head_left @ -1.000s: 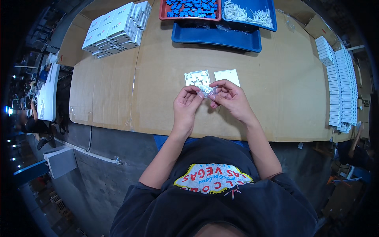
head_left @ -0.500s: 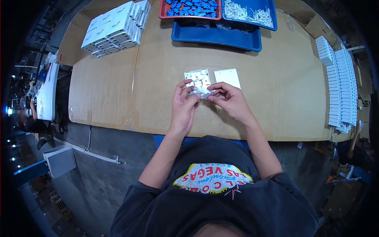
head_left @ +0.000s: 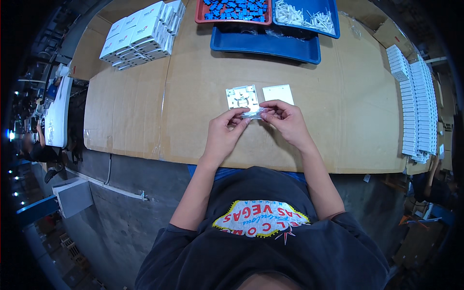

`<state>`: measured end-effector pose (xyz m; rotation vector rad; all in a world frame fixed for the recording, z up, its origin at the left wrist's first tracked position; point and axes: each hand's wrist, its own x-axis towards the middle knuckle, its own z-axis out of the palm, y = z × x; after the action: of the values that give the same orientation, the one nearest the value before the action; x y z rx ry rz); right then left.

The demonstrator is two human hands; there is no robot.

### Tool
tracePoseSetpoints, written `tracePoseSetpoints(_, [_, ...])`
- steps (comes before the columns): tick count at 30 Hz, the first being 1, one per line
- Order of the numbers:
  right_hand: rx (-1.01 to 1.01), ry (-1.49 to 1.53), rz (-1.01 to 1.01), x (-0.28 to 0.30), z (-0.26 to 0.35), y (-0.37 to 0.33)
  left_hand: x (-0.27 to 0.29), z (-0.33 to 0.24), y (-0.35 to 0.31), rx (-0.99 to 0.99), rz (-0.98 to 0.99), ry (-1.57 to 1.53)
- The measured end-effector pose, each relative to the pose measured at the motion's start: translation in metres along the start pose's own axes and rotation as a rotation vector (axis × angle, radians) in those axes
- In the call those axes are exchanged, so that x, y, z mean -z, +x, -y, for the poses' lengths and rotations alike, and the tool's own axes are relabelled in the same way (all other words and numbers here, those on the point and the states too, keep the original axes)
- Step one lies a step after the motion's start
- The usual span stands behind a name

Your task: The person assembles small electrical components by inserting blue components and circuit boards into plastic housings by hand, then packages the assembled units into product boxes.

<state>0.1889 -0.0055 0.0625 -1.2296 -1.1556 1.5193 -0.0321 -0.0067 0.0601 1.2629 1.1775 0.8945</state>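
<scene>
Between my two hands is a small clear plastic bag (head_left: 253, 114), its contents too small to make out. My left hand (head_left: 225, 130) pinches the bag's left side between thumb and fingers. The right side is gripped by my right hand (head_left: 287, 124), fingers curled and pressed together. Just beyond the bag lies an open white plastic box base (head_left: 235, 99) with molded fittings inside; its near edge is partly covered by my fingers and the bag. A flat white cover (head_left: 278, 93) rests to its right, near my right hand.
A red tray (head_left: 199, 17) of blue parts and a blue tray (head_left: 333, 19) of white pieces stand at the back, above another blue tray (head_left: 265, 46). White boxes (head_left: 137, 36) are stacked at the far left. Rows of white boxes (head_left: 411, 106) line the right edge of the cardboard-covered table (head_left: 193, 82).
My left hand has shifted slightly left and its fingers have closed in on the bag. The bag is now stretched flatter between both hands, and more of the box base shows.
</scene>
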Motion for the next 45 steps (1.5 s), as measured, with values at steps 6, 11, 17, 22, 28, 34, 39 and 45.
tracePoseSetpoints(6, [0.22,-0.421,-0.095,-0.007,0.002,0.016,0.009,-0.008,0.012,-0.226,-0.076,0.347])
tracePoseSetpoints(11, [0.478,-0.651,-0.16,-0.013,0.001,0.044,0.015,-0.003,0.031,-0.44,-0.213,0.63])
tracePoseSetpoints(17, [0.571,-0.725,-0.142,-0.016,-0.008,0.05,0.028,0.009,0.04,-0.516,-0.194,0.831])
tracePoseSetpoints(22, [0.504,-0.765,-0.11,-0.018,-0.004,0.044,0.03,0.009,0.039,-0.564,-0.173,0.836])
tracePoseSetpoints(28, [0.501,-0.913,-0.024,-0.014,0.0,0.045,0.038,0.005,0.044,-0.557,-0.09,0.817])
tracePoseSetpoints(34, [0.514,-0.973,0.031,-0.018,0.006,0.042,0.051,0.01,0.04,-0.631,0.106,0.849])
tracePoseSetpoints(39, [0.501,-1.084,0.071,-0.02,0.011,0.036,0.055,0.0,0.035,-0.655,0.14,0.84])
tracePoseSetpoints(45, [0.45,-1.142,0.105,-0.02,0.011,0.034,0.055,0.014,0.035,-0.644,0.103,0.853])
